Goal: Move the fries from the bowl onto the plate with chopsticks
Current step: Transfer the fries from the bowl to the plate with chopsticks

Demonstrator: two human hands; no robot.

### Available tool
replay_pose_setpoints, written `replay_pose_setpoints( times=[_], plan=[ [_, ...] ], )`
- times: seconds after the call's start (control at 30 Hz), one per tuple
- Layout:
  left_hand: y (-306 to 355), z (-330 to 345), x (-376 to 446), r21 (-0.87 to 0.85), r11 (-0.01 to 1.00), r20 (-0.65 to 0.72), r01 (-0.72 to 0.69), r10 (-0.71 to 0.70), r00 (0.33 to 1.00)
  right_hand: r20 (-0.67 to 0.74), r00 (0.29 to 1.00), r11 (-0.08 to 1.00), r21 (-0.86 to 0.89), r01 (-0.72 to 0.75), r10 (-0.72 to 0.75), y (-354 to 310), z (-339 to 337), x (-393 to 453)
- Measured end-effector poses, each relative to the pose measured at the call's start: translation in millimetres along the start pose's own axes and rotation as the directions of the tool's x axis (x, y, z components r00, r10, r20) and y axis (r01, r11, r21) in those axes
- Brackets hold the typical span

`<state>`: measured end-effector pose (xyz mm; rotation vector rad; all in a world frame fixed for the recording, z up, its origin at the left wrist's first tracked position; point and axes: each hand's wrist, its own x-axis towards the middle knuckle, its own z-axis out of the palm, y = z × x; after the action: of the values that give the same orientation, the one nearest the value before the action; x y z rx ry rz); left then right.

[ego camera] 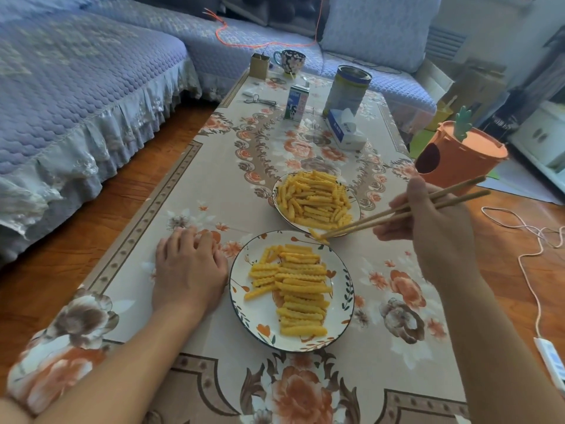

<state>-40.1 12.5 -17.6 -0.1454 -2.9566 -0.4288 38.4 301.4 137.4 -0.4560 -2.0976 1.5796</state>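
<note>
Right hand (440,231) pinches chopsticks (406,211) gripping one fry (318,234) at the plate (263,319) rim, frame centre; left hand (188,267) rests flat, fingers together.

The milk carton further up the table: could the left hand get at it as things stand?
Probably yes, with a long stretch. The left hand rests flat on the table, holding nothing, and bare cloth lies between it and the milk carton; the plate and bowl sit off to its right.

We see our right hand (440,228) at 3 o'clock gripping chopsticks (406,211) that pinch one fry (318,235) between the heaped bowl (316,203) at 12 and the fry-lined plate (292,290) at center, left hand (189,267) flat at 9.
</note>
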Motion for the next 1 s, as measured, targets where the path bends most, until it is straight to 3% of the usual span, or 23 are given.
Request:
replay_pose_setpoints(
  times=[0.2, 0.37, 0.6, 0.83, 1.0],
  plan=[
    [-0.8, 0.3, -1.3, 0.006, 1.0, 0.006, 0.002, -0.002, 1.0, -0.136, 0.981, 0.988, -0.049, -0.144, 0.136, 5.5, -21.4, -37.3],
    [0.0, -0.2, -1.5, 0.008, 1.0, 0.011, -0.001, 0.001, 1.0, -0.108, 0.976, 0.978, -0.063, -0.197, 0.189, 15.1, -20.8, -49.1],
    [0.4, 1.5, -1.5, 0.003, 1.0, 0.002, -0.003, 0.003, 1.0, -0.22, 0.971, 0.995, 0.033, -0.094, 0.099, 12.2, -37.1, -23.9],
    [-0.3, 2.5, -1.0, 0.013, 1.0, -0.001, -0.003, 0.003, 1.0, -0.082, 0.996, 1.0, -0.001, 0.022, -0.022, 37.4, 0.5, 17.3],
    [1.4, 0.2, -1.6, 0.005, 1.0, -0.011, -0.005, 0.005, 1.0, -0.002, 1.0, 0.998, -0.063, 0.009, -0.01, 44.7, 20.1, 35.6]
  ],
)
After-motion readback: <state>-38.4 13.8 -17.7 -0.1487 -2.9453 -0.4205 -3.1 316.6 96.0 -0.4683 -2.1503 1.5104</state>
